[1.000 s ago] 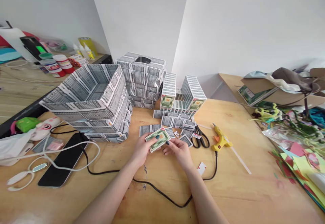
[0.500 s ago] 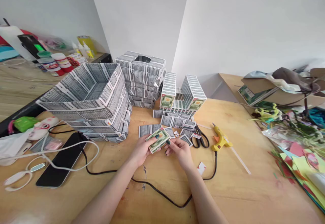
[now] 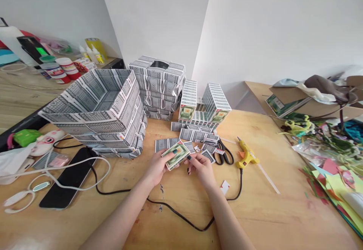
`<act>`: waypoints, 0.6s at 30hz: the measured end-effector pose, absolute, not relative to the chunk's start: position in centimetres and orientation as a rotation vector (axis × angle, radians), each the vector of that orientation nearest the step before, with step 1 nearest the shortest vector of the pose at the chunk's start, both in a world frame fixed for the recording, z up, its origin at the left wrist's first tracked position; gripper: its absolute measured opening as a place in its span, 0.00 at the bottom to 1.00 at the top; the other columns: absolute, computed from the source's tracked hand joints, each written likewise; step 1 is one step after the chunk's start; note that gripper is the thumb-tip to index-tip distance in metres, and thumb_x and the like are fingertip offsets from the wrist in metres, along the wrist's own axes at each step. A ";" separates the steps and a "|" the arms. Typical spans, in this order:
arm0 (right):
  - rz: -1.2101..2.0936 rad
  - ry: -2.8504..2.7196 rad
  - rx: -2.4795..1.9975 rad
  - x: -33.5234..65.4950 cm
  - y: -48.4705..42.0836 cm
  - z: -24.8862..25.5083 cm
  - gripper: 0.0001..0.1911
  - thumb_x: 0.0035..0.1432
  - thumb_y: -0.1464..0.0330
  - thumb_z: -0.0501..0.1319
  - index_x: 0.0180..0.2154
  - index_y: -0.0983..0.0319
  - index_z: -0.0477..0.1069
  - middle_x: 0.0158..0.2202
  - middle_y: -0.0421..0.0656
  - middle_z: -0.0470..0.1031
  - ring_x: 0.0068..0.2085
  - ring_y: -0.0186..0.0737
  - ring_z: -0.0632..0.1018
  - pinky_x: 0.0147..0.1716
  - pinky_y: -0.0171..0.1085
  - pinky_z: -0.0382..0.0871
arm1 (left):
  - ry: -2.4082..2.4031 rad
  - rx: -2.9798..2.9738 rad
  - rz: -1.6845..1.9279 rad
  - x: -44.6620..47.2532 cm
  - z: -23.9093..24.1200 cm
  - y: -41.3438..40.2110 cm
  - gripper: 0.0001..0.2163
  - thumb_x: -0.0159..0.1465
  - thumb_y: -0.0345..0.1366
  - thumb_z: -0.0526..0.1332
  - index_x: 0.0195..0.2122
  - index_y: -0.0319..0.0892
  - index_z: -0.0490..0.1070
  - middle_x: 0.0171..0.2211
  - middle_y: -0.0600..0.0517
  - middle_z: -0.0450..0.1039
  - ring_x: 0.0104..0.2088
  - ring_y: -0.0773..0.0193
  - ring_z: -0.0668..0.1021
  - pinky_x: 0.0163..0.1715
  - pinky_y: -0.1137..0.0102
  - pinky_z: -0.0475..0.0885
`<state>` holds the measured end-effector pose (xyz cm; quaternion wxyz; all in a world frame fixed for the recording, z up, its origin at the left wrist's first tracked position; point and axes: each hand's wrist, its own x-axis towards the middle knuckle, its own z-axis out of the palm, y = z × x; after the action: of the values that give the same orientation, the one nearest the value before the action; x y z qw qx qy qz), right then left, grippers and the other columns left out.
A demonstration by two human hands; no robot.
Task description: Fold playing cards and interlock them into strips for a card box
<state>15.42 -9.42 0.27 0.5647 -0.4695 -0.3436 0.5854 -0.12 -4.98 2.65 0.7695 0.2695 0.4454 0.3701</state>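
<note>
A green-and-white playing card box (image 3: 176, 157) lies tilted in my left hand (image 3: 157, 167), with the thumb pressed across its face and the fingers underneath. My right hand (image 3: 202, 168) pinches at the box's right corner between thumb and index finger, the other fingers curled. Just behind the box, grey patterned cards (image 3: 166, 144) are spread on the table, partly hidden by it. Black-handled scissors (image 3: 228, 156) lie to the right of my right hand, under some cards. A small white-and-red piece of card (image 3: 225, 187) rests beside my right wrist.
Left stands an open bin built of grey cards (image 3: 90, 123); behind it, a lidded card box (image 3: 159, 82). Green card boxes (image 3: 217, 99) are stacked at the back. A yellow glue gun (image 3: 247, 153) trails a black cable (image 3: 181, 214) under my forearms. A phone (image 3: 68, 182) lies left.
The box has barely shifted in my left hand. My right fingertips have moved very slightly at its corner, and the view has drifted a little.
</note>
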 end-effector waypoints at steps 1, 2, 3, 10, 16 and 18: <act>1.384 -0.801 -1.099 15.4 -9.4 0.3 0.11 0.49 0.62 0.62 0.29 0.64 0.71 0.26 0.42 0.76 0.18 0.29 0.70 0.16 0.30 0.66 | 0.958 0.561 0.799 -0.2 2.7 -5.0 0.10 0.51 0.30 0.63 0.35 0.35 0.71 0.33 0.45 0.76 0.29 0.63 0.77 0.27 0.70 0.75; 1.389 -0.795 -1.096 15.4 -9.4 0.4 0.11 0.49 0.62 0.62 0.30 0.64 0.72 0.27 0.42 0.76 0.18 0.29 0.70 0.16 0.30 0.66 | 0.951 0.537 0.794 -0.2 2.7 -4.9 0.09 0.51 0.30 0.63 0.35 0.35 0.72 0.33 0.45 0.76 0.28 0.64 0.77 0.26 0.71 0.75; 1.391 -0.793 -1.095 15.4 -9.4 0.4 0.11 0.49 0.62 0.62 0.31 0.64 0.72 0.27 0.43 0.76 0.18 0.29 0.70 0.17 0.30 0.66 | 0.944 0.514 0.787 -0.2 2.7 -4.9 0.09 0.51 0.29 0.63 0.35 0.35 0.72 0.33 0.46 0.76 0.28 0.65 0.77 0.26 0.72 0.74; 1.398 -0.806 -1.102 15.3 -9.3 0.4 0.10 0.48 0.63 0.63 0.27 0.64 0.72 0.24 0.41 0.76 0.17 0.29 0.71 0.17 0.31 0.67 | 0.921 0.426 0.740 0.0 2.5 -4.9 0.07 0.52 0.28 0.63 0.33 0.34 0.73 0.29 0.46 0.76 0.24 0.68 0.76 0.24 0.75 0.73; 1.389 -0.800 -1.123 15.4 -9.3 0.5 0.11 0.48 0.62 0.63 0.27 0.64 0.72 0.24 0.41 0.76 0.17 0.29 0.71 0.18 0.31 0.67 | 0.937 0.460 0.750 0.0 2.5 -5.0 0.07 0.53 0.29 0.62 0.33 0.35 0.73 0.31 0.46 0.76 0.26 0.67 0.76 0.26 0.73 0.74; 1.390 -0.804 -1.121 15.4 -9.3 0.5 0.11 0.48 0.62 0.63 0.26 0.64 0.72 0.23 0.41 0.76 0.17 0.29 0.71 0.17 0.31 0.67 | 0.941 0.478 0.755 0.0 2.5 -5.1 0.06 0.53 0.29 0.62 0.33 0.35 0.73 0.31 0.46 0.76 0.26 0.66 0.76 0.26 0.72 0.75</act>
<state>15.36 -9.33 0.53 0.5577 -0.4752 -0.3408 0.5891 0.04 -5.07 2.50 0.7968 0.2227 0.4381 0.3514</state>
